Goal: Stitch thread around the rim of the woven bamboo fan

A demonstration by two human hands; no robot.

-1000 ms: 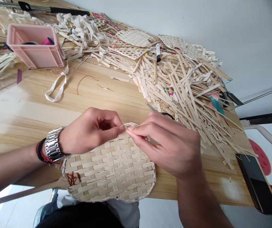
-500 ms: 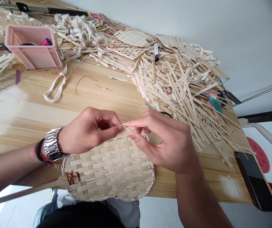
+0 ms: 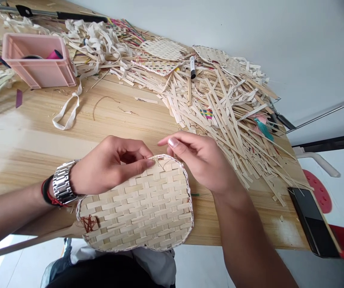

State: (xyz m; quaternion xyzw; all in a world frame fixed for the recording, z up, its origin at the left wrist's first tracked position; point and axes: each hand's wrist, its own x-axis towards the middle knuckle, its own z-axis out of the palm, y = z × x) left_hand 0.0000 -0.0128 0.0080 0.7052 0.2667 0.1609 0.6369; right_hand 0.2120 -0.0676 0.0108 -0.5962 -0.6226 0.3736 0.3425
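Observation:
A woven bamboo fan (image 3: 147, 208) lies tilted at the table's front edge, its rim bound with thin cord and its wooden handle (image 3: 30, 242) pointing left. Dark red thread (image 3: 89, 223) criss-crosses where the handle meets the weave. My left hand (image 3: 108, 166) pinches the fan's upper rim between thumb and fingers. Just right of it, my right hand (image 3: 204, 160) is raised slightly above the rim with thumb and fingers drawn together; whatever they grip is too fine to make out. A thin loop of thread (image 3: 164, 164) shows at the rim between the hands.
Loose bamboo strips (image 3: 220, 116) are heaped at the back right, with woven pieces (image 3: 164, 49) and a marker pen (image 3: 192, 67). A pink bin (image 3: 51, 74) holding a thread spool stands back left near white ribbon (image 3: 69, 114). A phone (image 3: 312, 222) lies at the right edge.
My right hand has come off the fan's rim, moving up with its fingers turned. My left hand keeps its pinch. The whole view has shifted slightly.

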